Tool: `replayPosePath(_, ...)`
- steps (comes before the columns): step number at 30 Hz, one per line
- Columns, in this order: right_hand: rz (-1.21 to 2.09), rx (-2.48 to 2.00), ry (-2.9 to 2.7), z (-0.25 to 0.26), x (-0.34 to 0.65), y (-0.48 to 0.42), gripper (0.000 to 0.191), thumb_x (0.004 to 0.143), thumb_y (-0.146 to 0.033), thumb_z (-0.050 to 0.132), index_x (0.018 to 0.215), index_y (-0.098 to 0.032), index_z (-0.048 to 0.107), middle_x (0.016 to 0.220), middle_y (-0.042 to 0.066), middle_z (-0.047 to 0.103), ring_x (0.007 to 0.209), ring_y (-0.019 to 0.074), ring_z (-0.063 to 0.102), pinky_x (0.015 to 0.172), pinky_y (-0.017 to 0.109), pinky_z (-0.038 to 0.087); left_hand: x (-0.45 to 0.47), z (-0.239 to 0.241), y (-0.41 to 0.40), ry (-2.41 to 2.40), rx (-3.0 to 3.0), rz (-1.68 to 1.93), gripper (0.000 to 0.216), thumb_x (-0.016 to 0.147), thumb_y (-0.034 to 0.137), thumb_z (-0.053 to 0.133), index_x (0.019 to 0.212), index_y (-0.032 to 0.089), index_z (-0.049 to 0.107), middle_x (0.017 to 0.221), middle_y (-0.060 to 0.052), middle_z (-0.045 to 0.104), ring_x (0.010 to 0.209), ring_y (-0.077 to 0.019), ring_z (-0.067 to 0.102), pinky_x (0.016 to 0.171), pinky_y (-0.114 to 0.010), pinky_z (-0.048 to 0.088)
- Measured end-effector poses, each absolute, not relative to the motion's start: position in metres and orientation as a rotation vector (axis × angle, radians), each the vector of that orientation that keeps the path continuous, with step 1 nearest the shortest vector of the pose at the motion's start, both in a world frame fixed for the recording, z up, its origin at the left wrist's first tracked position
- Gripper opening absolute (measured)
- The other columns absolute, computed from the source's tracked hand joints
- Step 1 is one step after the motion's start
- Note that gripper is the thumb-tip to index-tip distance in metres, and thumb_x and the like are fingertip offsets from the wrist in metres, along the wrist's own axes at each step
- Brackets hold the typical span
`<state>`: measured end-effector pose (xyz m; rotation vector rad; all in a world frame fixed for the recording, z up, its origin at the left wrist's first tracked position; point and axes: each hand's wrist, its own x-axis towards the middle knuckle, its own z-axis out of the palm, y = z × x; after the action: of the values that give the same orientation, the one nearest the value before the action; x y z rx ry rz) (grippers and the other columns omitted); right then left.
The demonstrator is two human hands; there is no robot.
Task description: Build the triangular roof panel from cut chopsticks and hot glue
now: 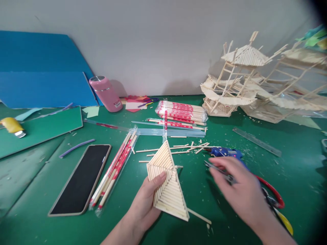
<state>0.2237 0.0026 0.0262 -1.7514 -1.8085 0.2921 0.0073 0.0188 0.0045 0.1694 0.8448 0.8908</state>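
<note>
My left hand (146, 200) grips a peaked roof piece (170, 185) built of pale wooden sticks laid side by side, thumb across its front face. One loose stick (199, 215) pokes out by its lower right corner. Over the table to the right, my right hand (236, 192) is closed around a slim grey metal tool (221, 172); blur and fingers hide its exact kind. Just beyond that hand lies a blue glue gun (226, 152). Several cut sticks (176, 147) are scattered behind the roof piece.
Wrapped chopsticks (116, 166) lie beside a phone (81, 180); another wrapped bundle (181, 111) sits farther back. A pink flask (106, 93) stands by the wall. Stick-built pavilion models (230, 85) occupy the back right. Near my right wrist are red and yellow handles (274, 192). A clear ruler (257, 141) lies right.
</note>
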Motion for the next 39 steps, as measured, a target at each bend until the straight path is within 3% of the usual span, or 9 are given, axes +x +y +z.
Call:
replayPosePath(4, 0.570, -1.559, -2.097, 0.022, 0.183, 0.019, 0.027, 0.086, -0.020, 0.045, 0.112, -0.020, 0.054, 0.101, 0.008, 0.055, 0.095, 0.0197, 0.052, 0.082, 0.034, 0.044, 0.009, 0.004, 0.018, 0.848, 0.197, 0.910, 0.023, 0.075, 0.015, 0.062, 0.098, 0.010, 0.062, 0.075, -0.010, 0.070, 0.063, -0.0197, 0.067, 0.062, -0.027, 0.054)
replayPosePath(12, 0.507, -1.397, -2.215, 0.014, 0.181, 0.034, 0.021, 0.089, -0.021, 0.042, 0.093, -0.020, 0.063, 0.099, 0.005, 0.059, 0.090, 0.0181, 0.051, 0.078, 0.033, 0.043, 0.011, 0.007, 0.018, 0.820, 0.185, 0.927, 0.042, 0.074, 0.015, 0.063, 0.115, 0.010, 0.054, 0.081, -0.012, 0.070, 0.069, -0.0212, 0.067, 0.067, -0.029, 0.053)
replayPosePath(16, 0.472, -1.341, -2.305, 0.024, 0.194, 0.027, 0.022, 0.088, -0.018, 0.042, 0.100, -0.019, 0.062, 0.084, 0.004, 0.063, 0.080, 0.0178, 0.049, 0.070, 0.032, 0.041, 0.010, 0.005, 0.018, 0.804, 0.186, 0.903, 0.041, 0.075, 0.015, 0.062, 0.115, 0.009, 0.053, 0.084, -0.013, 0.070, 0.072, -0.0226, 0.067, 0.071, -0.032, 0.053)
replayPosePath(30, 0.224, -1.277, -2.459, 0.040, 0.212, 0.021, 0.024, 0.086, -0.012, 0.043, 0.100, -0.020, 0.060, 0.081, 0.004, 0.059, 0.077, 0.0175, 0.045, 0.067, 0.031, 0.037, 0.011, 0.005, 0.017, 0.767, 0.218, 0.873, 0.021, 0.077, 0.013, 0.059, 0.098, 0.008, 0.062, 0.084, -0.014, 0.070, 0.070, -0.0223, 0.068, 0.074, -0.034, 0.052)
replayPosePath(39, 0.165, -1.262, -2.531, 0.044, 0.218, 0.025, 0.025, 0.086, -0.011, 0.043, 0.102, -0.022, 0.059, 0.084, 0.004, 0.059, 0.081, 0.0184, 0.045, 0.070, 0.032, 0.037, 0.012, 0.006, 0.017, 0.785, 0.231, 0.873, 0.033, 0.075, 0.014, 0.063, 0.107, 0.009, 0.060, 0.086, -0.014, 0.070, 0.073, -0.0235, 0.068, 0.073, -0.034, 0.053)
